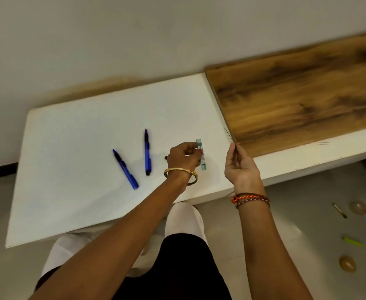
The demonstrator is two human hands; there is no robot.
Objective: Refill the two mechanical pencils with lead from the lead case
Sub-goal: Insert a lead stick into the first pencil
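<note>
While our left hand (pixel 183 155) curls its fingers round the lead case (pixel 201 154), holding it just above the white table (pixel 69 148), our right hand (pixel 240 163) pinches a thin lead (pixel 229 135) between thumb and fingertips, its free end pointing up and away from us. We keep the two hands near each other, apart. Left of our left hand lie the two blue pencils (pixel 147 151) (pixel 125 168) on the table, untouched, close together and angled like a V. Beyond our right hand sits a wooden board (pixel 307 100). We wear a gold bangle (pixel 181 171) on the left wrist and cords (pixel 250 199) on the right.
</note>
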